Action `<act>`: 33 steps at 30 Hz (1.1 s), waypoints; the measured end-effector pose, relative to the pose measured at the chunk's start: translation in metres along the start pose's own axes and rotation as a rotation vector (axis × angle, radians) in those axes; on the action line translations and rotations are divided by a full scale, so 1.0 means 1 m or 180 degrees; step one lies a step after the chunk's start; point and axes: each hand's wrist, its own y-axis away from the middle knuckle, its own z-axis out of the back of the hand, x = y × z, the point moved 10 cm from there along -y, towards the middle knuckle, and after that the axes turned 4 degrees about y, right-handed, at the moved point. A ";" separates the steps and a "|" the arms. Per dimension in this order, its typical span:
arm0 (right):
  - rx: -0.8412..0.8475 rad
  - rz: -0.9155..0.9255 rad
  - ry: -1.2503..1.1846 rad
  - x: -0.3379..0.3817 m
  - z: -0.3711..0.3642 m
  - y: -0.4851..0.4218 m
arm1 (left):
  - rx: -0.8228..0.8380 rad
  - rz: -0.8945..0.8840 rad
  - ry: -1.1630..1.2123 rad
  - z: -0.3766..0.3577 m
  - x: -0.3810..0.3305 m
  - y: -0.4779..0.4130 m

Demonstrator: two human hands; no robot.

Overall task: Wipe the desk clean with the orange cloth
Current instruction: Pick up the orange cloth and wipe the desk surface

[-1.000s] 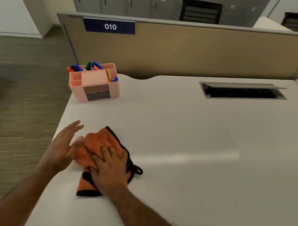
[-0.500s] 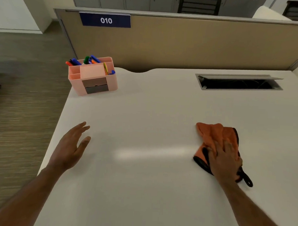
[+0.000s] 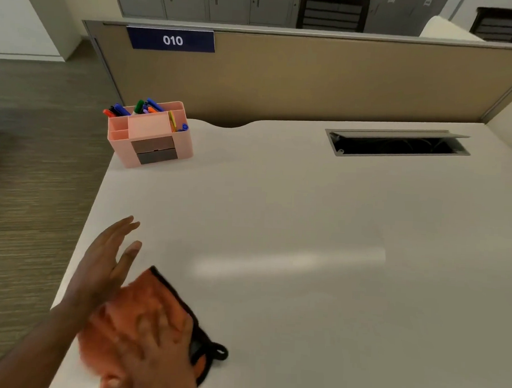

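The orange cloth, black-edged with a small black hanging loop, lies bunched on the white desk near its front left corner. My right hand presses flat on top of the cloth, blurred by motion. My left hand rests on the desk just left of the cloth, fingers spread and holding nothing; its thumb side touches the cloth's edge.
A pink desk organiser with coloured markers stands at the back left corner. An open cable hatch sits in the desk at the back right. A tan partition with a "010" sign borders the far edge. The desk's left edge drops to the floor.
My right hand has swept the cloth from the right side of the desk back to the front left, beside my left hand, which has barely moved.
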 end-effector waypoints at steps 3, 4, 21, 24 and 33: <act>-0.0031 0.0476 0.0282 0.016 -0.072 -0.004 | 0.0057 -0.0056 -0.0008 -0.006 -0.008 -0.003; 0.0233 0.0612 0.0411 0.021 -0.072 -0.007 | 0.0090 -0.0084 -0.0032 -0.008 -0.011 -0.004; -0.0775 -0.0465 0.0691 -0.274 0.144 -0.039 | 0.0432 -0.0096 -0.0084 -0.079 -0.050 -0.027; -0.0884 -0.0843 0.0927 -0.331 0.177 -0.039 | 0.0524 -0.0140 -0.0210 -0.100 -0.054 -0.031; -0.1083 -0.1203 0.1055 -0.407 0.216 -0.047 | 0.0626 -0.0187 -0.0703 -0.148 -0.066 -0.041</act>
